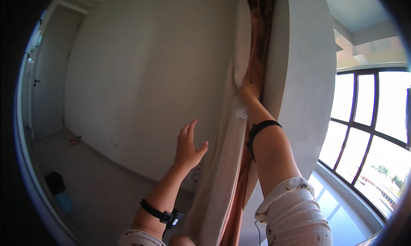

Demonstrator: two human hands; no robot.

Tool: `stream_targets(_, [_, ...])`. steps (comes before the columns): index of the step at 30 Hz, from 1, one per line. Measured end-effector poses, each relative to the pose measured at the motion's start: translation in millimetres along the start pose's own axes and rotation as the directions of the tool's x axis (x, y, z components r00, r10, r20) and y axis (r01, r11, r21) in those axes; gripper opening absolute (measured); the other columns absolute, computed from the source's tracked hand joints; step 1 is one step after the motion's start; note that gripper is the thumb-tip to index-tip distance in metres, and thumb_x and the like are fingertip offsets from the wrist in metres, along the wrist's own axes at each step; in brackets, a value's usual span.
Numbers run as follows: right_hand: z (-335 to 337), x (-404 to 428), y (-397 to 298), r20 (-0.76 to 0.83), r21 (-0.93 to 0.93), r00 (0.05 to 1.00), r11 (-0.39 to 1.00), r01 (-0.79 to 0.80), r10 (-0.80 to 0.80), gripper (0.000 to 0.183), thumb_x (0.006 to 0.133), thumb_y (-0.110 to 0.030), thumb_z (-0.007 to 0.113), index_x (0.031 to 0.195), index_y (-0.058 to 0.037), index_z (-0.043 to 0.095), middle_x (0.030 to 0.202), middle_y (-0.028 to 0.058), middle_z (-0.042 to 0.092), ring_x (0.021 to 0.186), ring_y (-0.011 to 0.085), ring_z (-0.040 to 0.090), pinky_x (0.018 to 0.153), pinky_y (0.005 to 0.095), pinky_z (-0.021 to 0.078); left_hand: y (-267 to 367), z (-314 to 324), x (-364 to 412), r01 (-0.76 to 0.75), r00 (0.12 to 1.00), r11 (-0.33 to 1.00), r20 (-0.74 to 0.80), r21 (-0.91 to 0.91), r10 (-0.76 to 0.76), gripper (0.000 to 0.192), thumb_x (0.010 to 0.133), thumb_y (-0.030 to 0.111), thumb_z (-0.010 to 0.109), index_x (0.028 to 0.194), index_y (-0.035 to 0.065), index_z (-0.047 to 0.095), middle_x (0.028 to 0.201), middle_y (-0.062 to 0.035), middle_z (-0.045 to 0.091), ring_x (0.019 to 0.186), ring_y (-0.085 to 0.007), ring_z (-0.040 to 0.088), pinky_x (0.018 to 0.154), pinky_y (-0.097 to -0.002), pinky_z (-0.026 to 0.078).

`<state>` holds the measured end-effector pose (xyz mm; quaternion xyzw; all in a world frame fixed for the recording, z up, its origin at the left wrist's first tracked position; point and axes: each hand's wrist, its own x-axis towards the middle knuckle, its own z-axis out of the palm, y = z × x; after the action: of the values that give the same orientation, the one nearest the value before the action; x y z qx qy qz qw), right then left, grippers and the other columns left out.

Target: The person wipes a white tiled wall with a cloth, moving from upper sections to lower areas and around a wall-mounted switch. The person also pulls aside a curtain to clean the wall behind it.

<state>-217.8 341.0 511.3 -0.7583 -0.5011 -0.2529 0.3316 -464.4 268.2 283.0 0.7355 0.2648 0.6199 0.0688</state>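
Note:
A long curtain hangs before me, with a pale cream face (226, 169) and a glossy reddish-brown side (258, 50). My right hand (249, 90) grips the curtain between these two fabrics, at about the height of the picture's upper middle; its fingers are mostly hidden in the cloth. Just below that wrist, a small crumpled white piece (241, 113) shows against the curtain. My left hand (190, 147) is raised to the left of the curtain, fingers apart and holding nothing. Both forearms wear black straps, the left one with a small black device (171, 217).
Close on the right stands a pale wall end (308, 69), with a dark-framed window (364, 127) beyond. A plain wall (128, 79) runs along the left to a door (53, 75). On the floor are a black-and-blue bin (62, 199) and small pinkish footwear (74, 141).

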Motion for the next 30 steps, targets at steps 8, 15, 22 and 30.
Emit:
stream_targets(8, [44.2, -78.1, 12.1, 0.23, 0.054, 0.972, 0.998, 0.031, -0.042, 0.096, 0.088, -0.046, 0.061, 0.156, -0.02, -0.001, 0.145, 0.029, 0.04, 0.123, 0.0421, 0.053, 0.102, 0.0457, 0.0447, 5.9, 48.9, -24.8, -0.02, 0.976, 0.999, 0.218, 0.028, 0.013, 0.088, 0.075, 0.029, 0.08, 0.149, 0.0278, 0.032, 0.156, -0.0234, 0.011, 0.141, -0.0446, 0.021, 0.113, -0.0523, 0.028])
stream_targets(15, [11.0, -130.2, 4.1, 0.052, 0.109, 0.991, 0.987, 0.118, -0.124, 0.096, 0.087, -0.04, 0.063, 0.156, -0.0119, 0.003, 0.134, 0.0327, 0.042, 0.114, 0.0463, 0.055, 0.093, 0.05, 0.0485, -25.8, 107.4, -33.6, 0.008, 0.918, 0.986, 0.389, 0.169, -0.074, 0.106, 0.071, 0.029, 0.083, 0.154, 0.0202, 0.018, 0.158, -0.0223, 0.005, 0.141, -0.0507, 0.015, 0.113, -0.0554, 0.028])
stream_targets(22, [-62.1, -181.5, 49.3, -0.66, 0.143, 0.548, 0.63, 0.763, -0.514, 0.042, 0.072, 0.011, 0.051, 0.113, 0.0012, 0.05, 0.117, 0.0234, 0.051, 0.105, 0.0437, 0.054, 0.089, 0.0449, 0.0467, -38.9, 123.1, -39.4, 0.013, 0.935, 0.984, 0.346, 0.179, -0.075, 0.107, 0.074, 0.027, 0.08, 0.155, 0.0172, 0.01, 0.159, -0.0215, -0.001, 0.139, -0.0574, 0.013, 0.109, -0.0599, 0.035])
stream_targets(30, [-92.8, -184.7, 109.1, -0.51, -0.232, 0.721, 0.882, 0.411, -0.47, 0.06, 0.097, -0.034, 0.051, 0.148, -0.0069, 0.037, 0.16, 0.0157, 0.019, 0.147, 0.0374, 0.016, 0.117, 0.0543, 0.0141, 27.2, 118.6, -40.9, 0.04, 0.996, 0.981, 0.069, 0.188, -0.054, 0.088, 0.084, 0.026, 0.07, 0.153, 0.0134, 0.017, 0.157, -0.0237, 0.006, 0.14, -0.0531, 0.014, 0.105, -0.0655, 0.029])
